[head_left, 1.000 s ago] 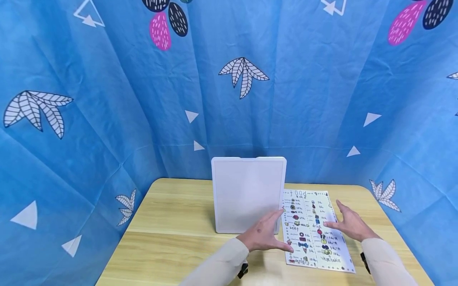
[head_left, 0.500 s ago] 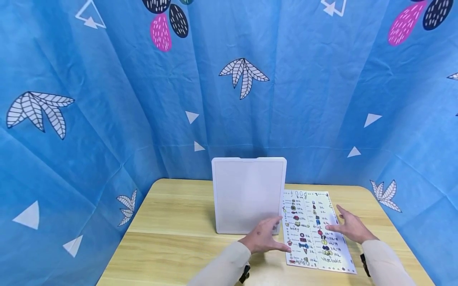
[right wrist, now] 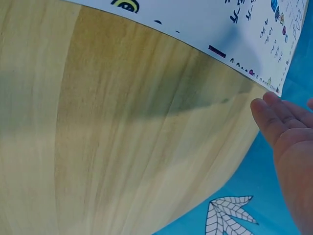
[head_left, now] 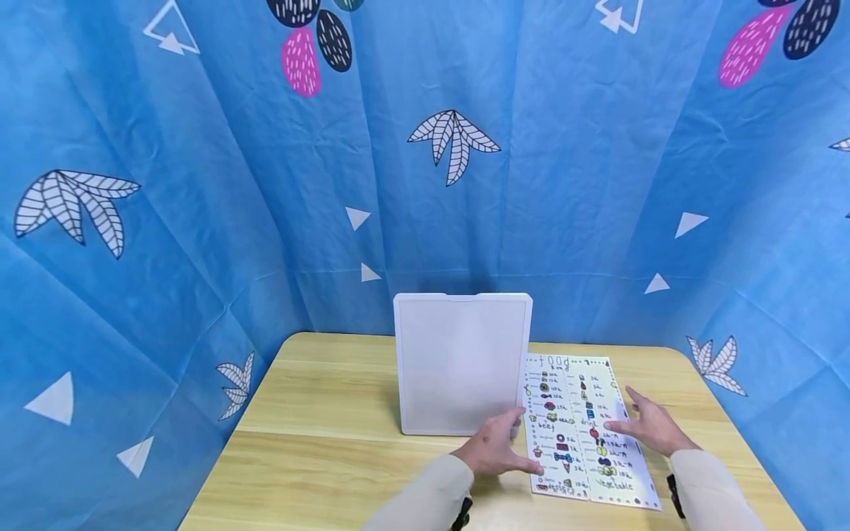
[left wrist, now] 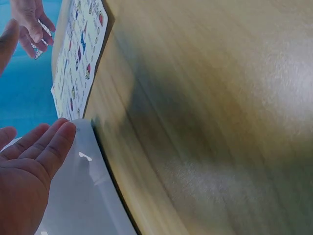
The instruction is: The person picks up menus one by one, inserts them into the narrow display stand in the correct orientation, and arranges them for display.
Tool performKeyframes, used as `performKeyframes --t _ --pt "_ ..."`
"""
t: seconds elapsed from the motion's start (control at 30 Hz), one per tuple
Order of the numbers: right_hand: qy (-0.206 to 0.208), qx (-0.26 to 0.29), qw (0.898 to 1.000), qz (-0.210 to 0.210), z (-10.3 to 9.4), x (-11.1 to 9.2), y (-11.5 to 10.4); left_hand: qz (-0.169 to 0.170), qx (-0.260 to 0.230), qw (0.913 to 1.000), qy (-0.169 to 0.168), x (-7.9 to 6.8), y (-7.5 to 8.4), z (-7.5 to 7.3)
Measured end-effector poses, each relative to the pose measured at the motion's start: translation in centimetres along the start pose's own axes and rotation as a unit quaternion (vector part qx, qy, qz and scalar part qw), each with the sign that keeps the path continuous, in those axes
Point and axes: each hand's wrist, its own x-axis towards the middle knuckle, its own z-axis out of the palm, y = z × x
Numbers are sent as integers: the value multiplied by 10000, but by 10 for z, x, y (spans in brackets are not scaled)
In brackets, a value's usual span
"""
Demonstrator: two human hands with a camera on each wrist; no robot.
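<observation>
A white sheet (head_left: 574,442) with hand-drawn food pictures, prices and the heading "food" lies flat on the table's right half, a crease down its middle. My left hand (head_left: 494,446) is by its left edge, thumb and fingers spread, in front of a white flat panel's lower right corner. The left wrist view shows those fingers (left wrist: 54,147) extended over the panel. On the other side my right hand (head_left: 654,425) is beside the sheet's right edge, thumb out over the paper. Its fingers (right wrist: 269,117) are straight in the right wrist view. Contact with the paper cannot be told.
The white panel (head_left: 461,361) stands upright at the back middle, left of the sheet. Light wood table (head_left: 312,428) surface extends to the left and front. A blue patterned curtain (head_left: 564,147) closes off the back and both sides.
Both hands have moved slightly down in the head view, towards the person; the left has also shifted a little right. Sheet and panel stay in place, and the view tilts slightly.
</observation>
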Motion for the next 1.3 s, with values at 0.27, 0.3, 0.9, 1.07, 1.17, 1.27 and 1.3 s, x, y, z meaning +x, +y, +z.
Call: performKeyframes --t 0.27,0.3,0.9,1.07,1.17,1.27,1.3 --pt "-125 33 9999 67 7 2 7 89 31 9999 -106 3 -1 10" --pt "-141 56 9999 65 8 2 8 91 47 9999 -107 3 -2 12" --pt "-98 646 9975 279 15 2 11 -446 -136 9987 200 9 1 35" --pt "169 764 9965 287 18 3 14 -923 -1296 9847 715 10 8 40" --pt "516 935 9935 383 19 1 15 -971 -1668 9756 1047 11 12 42" --pt "722 1416 9855 586 19 -1 15 -978 -1605 9739 1275 12 15 43" --pt "751 1618 9818 654 18 -2 15 -1000 -1642 9724 1324 13 15 44"
